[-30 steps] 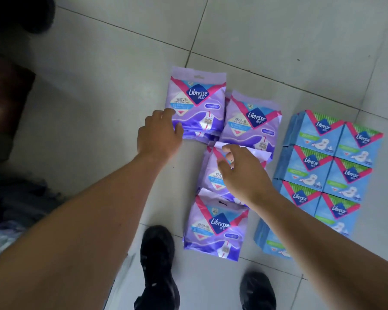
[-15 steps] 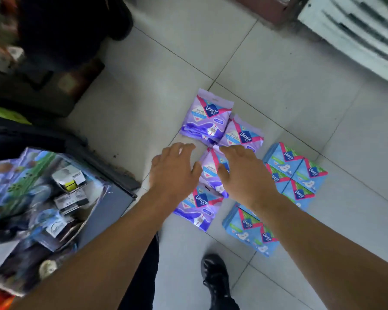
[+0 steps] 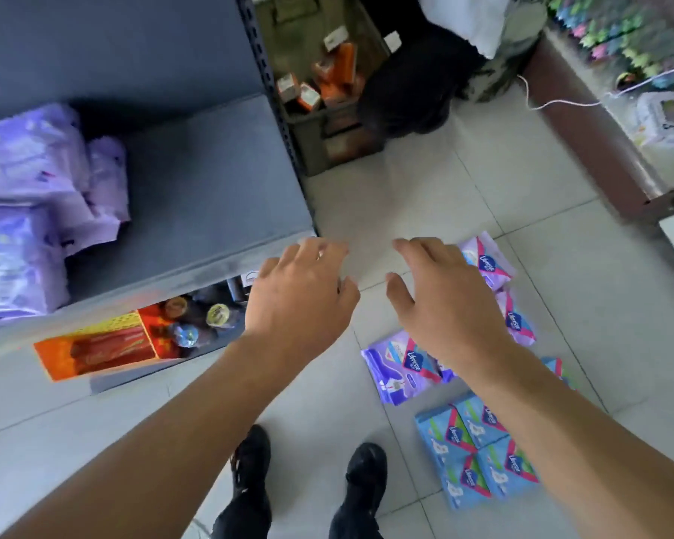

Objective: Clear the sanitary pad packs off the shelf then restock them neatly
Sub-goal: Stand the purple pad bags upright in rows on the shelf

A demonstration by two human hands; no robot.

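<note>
Sanitary pad packs sit in two places: purple packs (image 3: 399, 367) and blue packs (image 3: 479, 449) lie on the floor tiles (image 3: 405, 196), out to the right of the grey shelf (image 3: 195, 196), while a blurred heap of purple packs (image 3: 28, 212) remains at the shelf's left end. Blue ones laid flat in a tidy block, touching edge to edge; purple ones strung in a loose line between that block and the shelf's front corner, partly hidden under the right forearm. Shelf's right portion bare. Left hand (image 3: 300, 301) hangs just off the shelf's front right corner, fingers spread and relaxed, nothing in its grip. Right hand (image 3: 440, 305) alongside it, further from the shelf, above the purple packs, fingers likewise spread, holding nothing. Below the shelf's front edge, a lower tier with an orange box (image 3: 94, 352) and round-lidded jars (image 3: 195, 324). Beyond the shelf's far end, an olive crate (image 3: 316, 87) of orange cartons. Black shoes (image 3: 308, 480) on the tiles in front of the shelf. Judgement: clearing step not finished, since packs remain on the shelf. Next move likely calls for reaching both hands left across the shelf to the heap, gripping soft, slippery wrappers firmly without crushing them, then carrying them down beside the floor rows.
</note>
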